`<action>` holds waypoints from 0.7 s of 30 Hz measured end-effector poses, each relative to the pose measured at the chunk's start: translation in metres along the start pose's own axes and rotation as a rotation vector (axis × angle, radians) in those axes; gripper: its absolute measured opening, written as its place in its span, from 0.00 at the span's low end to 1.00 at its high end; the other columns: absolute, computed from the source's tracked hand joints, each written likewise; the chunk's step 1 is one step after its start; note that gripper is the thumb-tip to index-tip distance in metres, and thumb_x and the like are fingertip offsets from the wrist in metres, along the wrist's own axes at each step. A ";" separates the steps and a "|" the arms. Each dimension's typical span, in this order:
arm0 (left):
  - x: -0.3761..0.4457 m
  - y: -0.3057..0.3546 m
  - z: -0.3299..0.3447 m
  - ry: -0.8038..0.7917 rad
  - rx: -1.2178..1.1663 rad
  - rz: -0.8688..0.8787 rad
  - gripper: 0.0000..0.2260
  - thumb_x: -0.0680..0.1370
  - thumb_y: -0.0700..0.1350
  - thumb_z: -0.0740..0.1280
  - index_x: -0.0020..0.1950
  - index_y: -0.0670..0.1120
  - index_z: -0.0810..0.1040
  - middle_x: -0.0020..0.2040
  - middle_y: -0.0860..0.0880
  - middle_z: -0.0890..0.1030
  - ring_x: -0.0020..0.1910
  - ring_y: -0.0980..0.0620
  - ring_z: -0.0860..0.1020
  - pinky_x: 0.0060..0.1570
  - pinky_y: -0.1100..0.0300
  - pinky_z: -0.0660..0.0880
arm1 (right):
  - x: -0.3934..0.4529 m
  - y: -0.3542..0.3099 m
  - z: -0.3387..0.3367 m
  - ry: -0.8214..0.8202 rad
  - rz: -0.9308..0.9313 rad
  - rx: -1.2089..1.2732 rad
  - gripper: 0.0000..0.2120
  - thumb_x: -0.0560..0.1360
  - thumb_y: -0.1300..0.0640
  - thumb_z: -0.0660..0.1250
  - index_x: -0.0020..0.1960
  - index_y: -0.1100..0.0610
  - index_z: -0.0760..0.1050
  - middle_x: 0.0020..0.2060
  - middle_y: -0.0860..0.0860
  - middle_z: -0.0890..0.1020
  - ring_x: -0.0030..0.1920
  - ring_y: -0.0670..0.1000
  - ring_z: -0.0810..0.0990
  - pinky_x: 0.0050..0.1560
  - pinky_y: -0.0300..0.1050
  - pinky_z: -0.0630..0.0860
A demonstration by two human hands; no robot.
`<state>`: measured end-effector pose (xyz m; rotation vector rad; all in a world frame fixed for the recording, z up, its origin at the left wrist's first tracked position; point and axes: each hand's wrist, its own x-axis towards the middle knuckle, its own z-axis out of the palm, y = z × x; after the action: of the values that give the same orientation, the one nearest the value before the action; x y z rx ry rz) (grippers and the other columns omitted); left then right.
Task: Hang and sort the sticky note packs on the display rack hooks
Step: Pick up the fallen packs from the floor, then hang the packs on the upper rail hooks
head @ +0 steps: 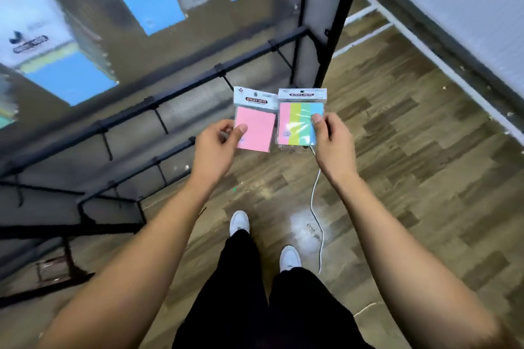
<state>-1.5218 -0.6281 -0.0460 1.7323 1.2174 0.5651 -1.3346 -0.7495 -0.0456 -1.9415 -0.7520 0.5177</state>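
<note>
Beside the black display rack (pixel 158 110), off its right end and above the wood-pattern floor (pixel 397 167), two sticky note packs are held up side by side, close together but not touching. On the rack's upper hooks, to the left, blurred blue packs (pixel 71 82) hang. Nearer the rack, the left hand (pixel 218 144) pinches the pink pack (pixel 256 125) at its left edge, thumb on the front, fingers curled behind. This pack is a plain pink pad under a white header card reading STICKY NOTE, tilted slightly. Farther from the rack, the right hand (pixel 330 136) pinches the striped pack (pixel 297 119) at its right edge, thumb on the blue stripe; its clear wrapper shows pink, yellow-green, green and blue bands. Both forearms reach forward, hands apart.
</note>
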 end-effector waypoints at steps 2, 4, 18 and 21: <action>-0.029 0.013 -0.024 0.095 -0.007 0.014 0.10 0.79 0.52 0.68 0.45 0.46 0.79 0.37 0.52 0.79 0.33 0.62 0.73 0.35 0.65 0.67 | -0.009 -0.024 0.000 -0.037 -0.058 0.007 0.15 0.83 0.52 0.60 0.38 0.51 0.65 0.30 0.45 0.71 0.33 0.46 0.66 0.37 0.47 0.63; -0.053 0.023 -0.047 0.175 -0.015 0.022 0.11 0.79 0.49 0.68 0.43 0.43 0.79 0.35 0.54 0.77 0.32 0.63 0.71 0.34 0.67 0.66 | -0.016 -0.048 0.003 -0.069 -0.129 0.017 0.14 0.83 0.52 0.60 0.40 0.54 0.68 0.32 0.47 0.74 0.34 0.46 0.67 0.38 0.48 0.64; -0.129 0.059 -0.237 0.608 -0.140 0.131 0.07 0.79 0.49 0.69 0.45 0.47 0.81 0.32 0.53 0.71 0.32 0.57 0.66 0.34 0.63 0.64 | -0.086 -0.238 0.082 -0.286 -0.497 0.174 0.15 0.83 0.53 0.60 0.38 0.51 0.65 0.29 0.46 0.68 0.31 0.44 0.65 0.33 0.41 0.62; -0.139 0.055 -0.278 0.669 -0.147 0.146 0.06 0.78 0.49 0.69 0.45 0.49 0.81 0.30 0.54 0.68 0.31 0.57 0.65 0.33 0.64 0.62 | -0.105 -0.276 0.105 -0.291 -0.535 0.222 0.17 0.83 0.53 0.60 0.36 0.48 0.63 0.28 0.44 0.66 0.30 0.43 0.63 0.32 0.38 0.62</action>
<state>-1.7672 -0.6427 0.1523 1.5581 1.4517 1.3630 -1.5554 -0.6586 0.1568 -1.3964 -1.2923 0.5265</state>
